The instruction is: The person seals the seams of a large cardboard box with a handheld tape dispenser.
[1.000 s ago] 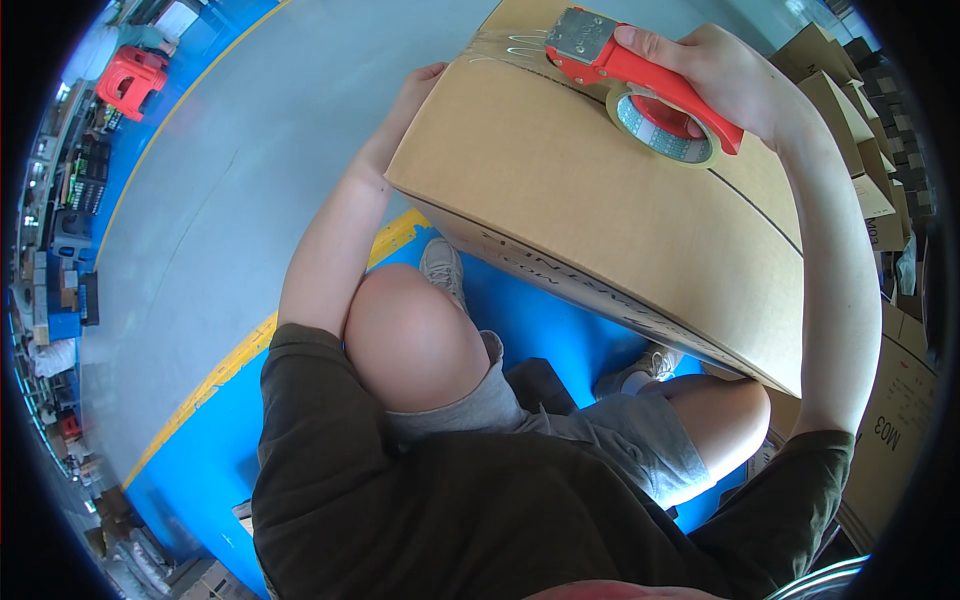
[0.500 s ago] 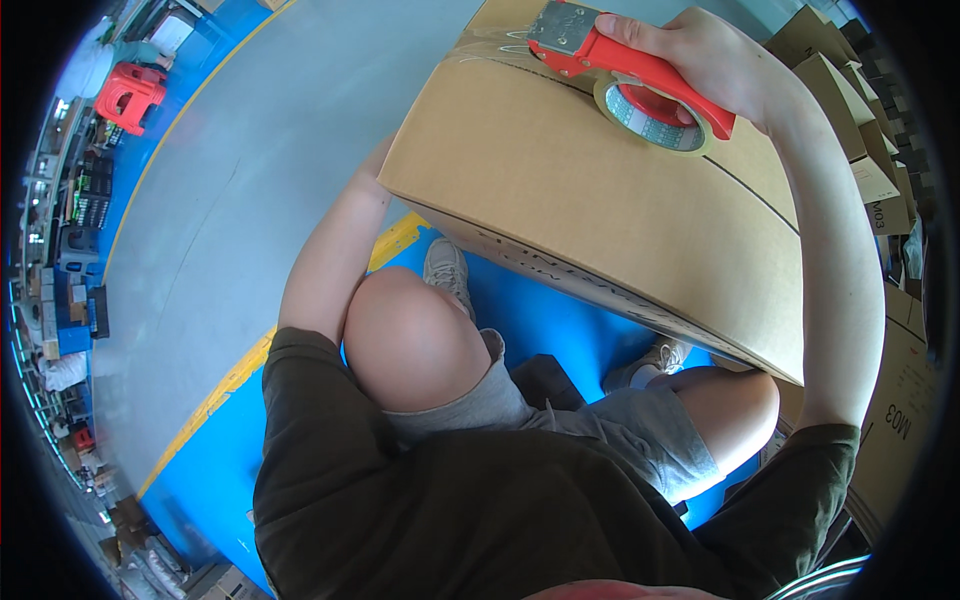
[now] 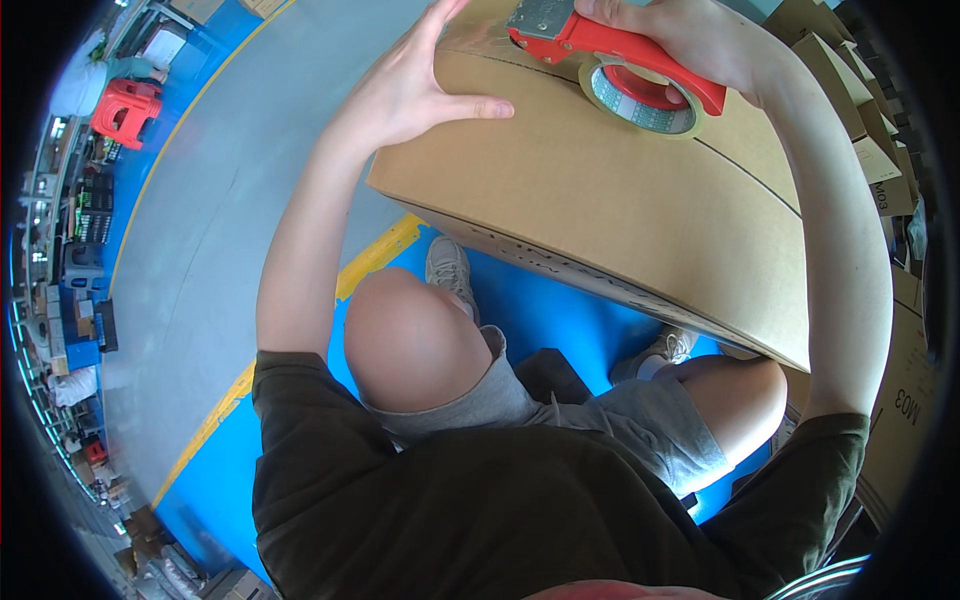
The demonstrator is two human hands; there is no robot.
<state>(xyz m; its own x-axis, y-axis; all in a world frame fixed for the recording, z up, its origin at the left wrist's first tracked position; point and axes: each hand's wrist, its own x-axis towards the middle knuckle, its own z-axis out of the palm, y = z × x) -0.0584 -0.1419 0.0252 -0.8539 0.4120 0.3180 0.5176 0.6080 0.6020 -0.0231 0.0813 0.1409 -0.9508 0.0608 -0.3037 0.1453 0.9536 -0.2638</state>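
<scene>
A large cardboard box stands in front of my knees, its top flaps meeting along a dark seam. My right hand grips the red handle of a tape dispenser, which carries a roll of tape. The dispenser's metal head lies over the seam, toward the box's far left edge. Clear tape shows on the box near that head. At the box's left end my left hand is raised, thumb and fingers spread, with nothing in it. The thumb points across the box top; whether it touches the cardboard I cannot tell.
Opened cardboard cartons are stacked at the far right, with another carton nearer my right elbow. A red stool stands at the far left beside crowded shelves. Yellow tape divides the blue floor from the grey.
My left hand has come up from beside the box's left side to above its top edge, fingers spread. The right hand and tape dispenser have shifted slightly up and left in view.
</scene>
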